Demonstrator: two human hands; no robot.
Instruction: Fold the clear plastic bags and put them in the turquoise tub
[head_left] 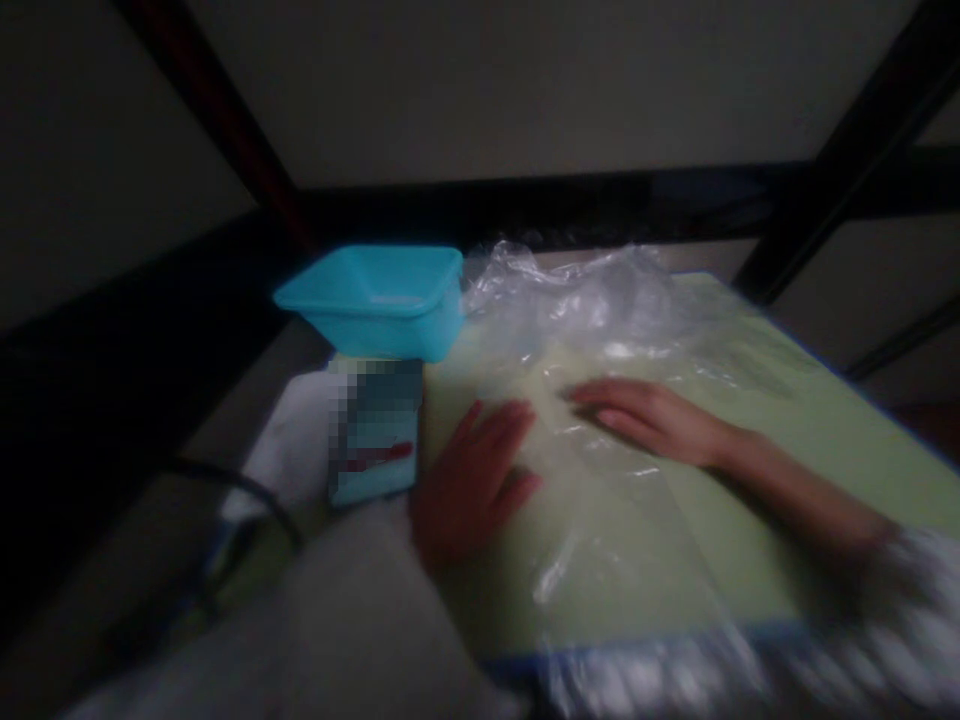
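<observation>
Both my hands lie flat on a sheet of clear plastic film spread over a pale green table top. My left hand rests with fingers stretched out at the film's left edge, beside a small blue-and-white scale. My right hand lies palm down on the film, fingers extended toward the left, its fingertips a short way from my left hand. The film is crumpled at the far end. The picture is dim and blurred.
A turquoise plastic tub sits on top of the scale at the table's far left corner. A dark cable loops to the left of the table. Dark frame bars run behind the table.
</observation>
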